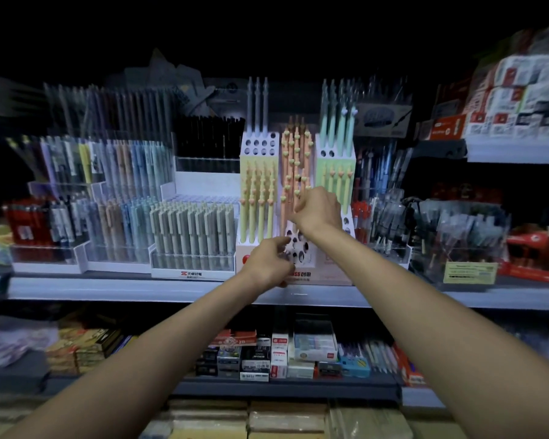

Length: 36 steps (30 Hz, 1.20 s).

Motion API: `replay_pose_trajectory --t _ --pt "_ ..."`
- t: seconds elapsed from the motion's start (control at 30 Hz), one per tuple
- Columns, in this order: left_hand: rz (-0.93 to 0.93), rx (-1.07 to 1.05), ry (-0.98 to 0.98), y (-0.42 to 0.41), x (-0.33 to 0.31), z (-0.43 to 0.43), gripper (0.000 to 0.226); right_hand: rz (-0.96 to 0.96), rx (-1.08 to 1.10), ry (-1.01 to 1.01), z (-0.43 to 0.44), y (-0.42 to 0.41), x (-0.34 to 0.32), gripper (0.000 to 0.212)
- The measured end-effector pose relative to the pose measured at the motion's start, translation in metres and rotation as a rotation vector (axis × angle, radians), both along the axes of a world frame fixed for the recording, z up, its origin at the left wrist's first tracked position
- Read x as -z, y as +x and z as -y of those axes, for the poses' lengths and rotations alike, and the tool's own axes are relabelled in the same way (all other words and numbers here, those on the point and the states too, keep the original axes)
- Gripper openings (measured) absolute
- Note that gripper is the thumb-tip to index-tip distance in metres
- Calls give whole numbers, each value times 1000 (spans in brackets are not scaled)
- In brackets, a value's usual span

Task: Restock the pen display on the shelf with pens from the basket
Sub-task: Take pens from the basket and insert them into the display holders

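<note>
A stepped white pen display [256, 147] with round holes stands on the middle shelf, holding yellow, orange and green pens. My right hand [317, 210] is raised in front of its orange column and pinches an orange pen [290, 198] near its lower half. My left hand [271, 259] reaches to the display's lowest tier, fingers curled beside the holes [297, 245]; whether it holds anything I cannot tell. No basket is in view.
Clear racks of pens [191, 232] fill the shelf to the left, and more pen bins [457, 236] stand to the right. The grey shelf edge [108, 288] runs across. Boxed stationery [267, 359] sits on the shelf below. The scene is dim and blurred.
</note>
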<state>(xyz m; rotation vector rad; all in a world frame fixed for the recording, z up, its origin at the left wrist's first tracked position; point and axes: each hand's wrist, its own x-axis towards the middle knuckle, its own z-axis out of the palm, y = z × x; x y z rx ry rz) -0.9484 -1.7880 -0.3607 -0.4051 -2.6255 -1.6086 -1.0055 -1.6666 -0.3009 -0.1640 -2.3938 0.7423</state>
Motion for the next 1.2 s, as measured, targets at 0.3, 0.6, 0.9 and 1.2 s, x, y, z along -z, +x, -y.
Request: replay_pose_trajectory --t 0.3,0.6,0.9,1.2 --pt "-285 -27 -537 36 4 39 72 196 -190 222 -32 86 13 75" --pt "-419 -182 -880 76 30 67 91 439 -132 469 -51 138 57 123" --pt "-416 -244 -839 106 52 71 96 461 -192 477 -47 174 86 140" --pt "-435 -251 -800 114 104 47 98 430 -240 520 -60 182 133 140"
